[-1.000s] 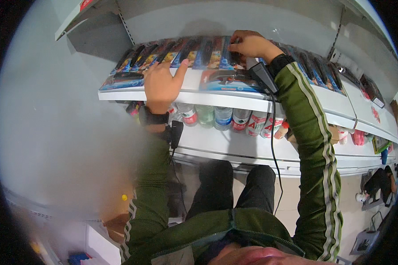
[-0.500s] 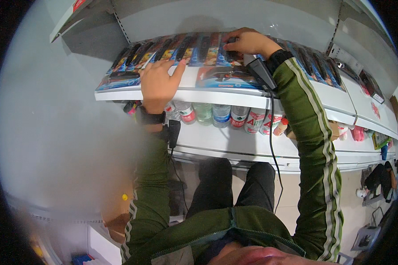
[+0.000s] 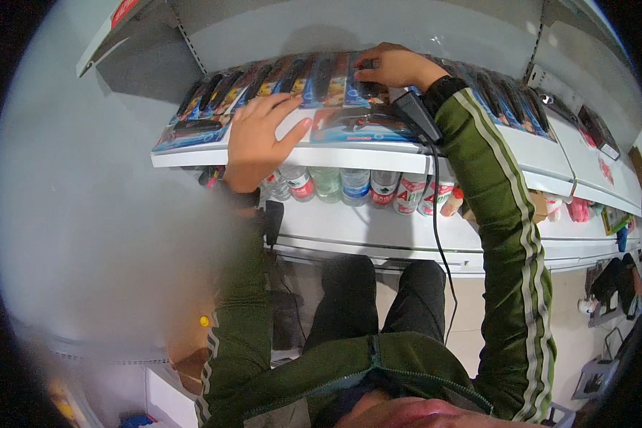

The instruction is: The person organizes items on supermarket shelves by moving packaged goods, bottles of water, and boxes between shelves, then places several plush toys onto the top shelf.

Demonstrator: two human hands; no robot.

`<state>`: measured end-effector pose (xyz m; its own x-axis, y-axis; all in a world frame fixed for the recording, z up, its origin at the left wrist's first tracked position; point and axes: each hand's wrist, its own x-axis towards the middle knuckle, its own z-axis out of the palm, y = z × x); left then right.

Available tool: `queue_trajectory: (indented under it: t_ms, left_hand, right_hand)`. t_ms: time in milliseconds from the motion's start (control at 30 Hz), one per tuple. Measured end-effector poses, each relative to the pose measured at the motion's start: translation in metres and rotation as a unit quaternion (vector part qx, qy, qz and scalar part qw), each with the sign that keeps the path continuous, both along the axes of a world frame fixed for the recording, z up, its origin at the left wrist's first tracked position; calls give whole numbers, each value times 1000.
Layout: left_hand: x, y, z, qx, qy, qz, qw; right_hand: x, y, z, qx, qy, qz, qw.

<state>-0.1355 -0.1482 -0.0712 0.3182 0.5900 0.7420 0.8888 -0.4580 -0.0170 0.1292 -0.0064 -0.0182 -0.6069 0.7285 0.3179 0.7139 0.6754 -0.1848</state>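
A row of blister packs (image 3: 321, 75) with black-handled items lies on the white shelf (image 3: 542, 157). My right hand (image 3: 399, 68) is at the back edge of the row, fingers curled on a pack right of centre; the fingertips are partly hidden. My left hand (image 3: 260, 139) rests open at the row's front left, fingers stretched over the packs and shelf, thumb apart. Between my hands, a pack (image 3: 357, 127) lies crosswise along the front. A black device (image 3: 417, 115) with a cable is strapped by my right wrist.
Below stands a row of several bottles (image 3: 354, 187) on a lower shelf (image 3: 357, 232). Longer packs (image 3: 595, 132) lie at the right. An upper shelf (image 3: 103, 32) juts at top left. A person in dark clothing (image 3: 610, 282) is at far right. A blurred pale area covers the left.
My left hand has shifted a little right, thumb further along the shelf front. My right hand stays on the packs at the back. The view has shifted slightly.
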Motion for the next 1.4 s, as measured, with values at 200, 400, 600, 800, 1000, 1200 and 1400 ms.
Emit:
queue_trajectory:
  t_ms: [200,400,600,800,1000,1200,1400]
  left_hand:
    - [0,-6,5,-56,33,-32,997]
    - [-4,-3,1,-51,33,-23,998]
    - [-4,-5,2,-58,38,-16,997]
    - [-6,0,2,-43,36,-28,998]
    - [23,-3,8,-58,-81,-137,986]
    - [66,0,9,-77,1,-144,986]
    - [79,3,9,-99,19,-146,984]
  right_hand:
    - [9,11,-3,96,10,14,995]
    - [85,24,30,24,18,-187,982]
    - [80,12,26,-35,-45,-210,976]
    - [63,19,13,-83,-2,-189,979]
    - [63,20,9,-37,17,-143,989]
    - [53,19,7,-3,3,-128,992]
    - [65,16,15,-24,53,-141,988]
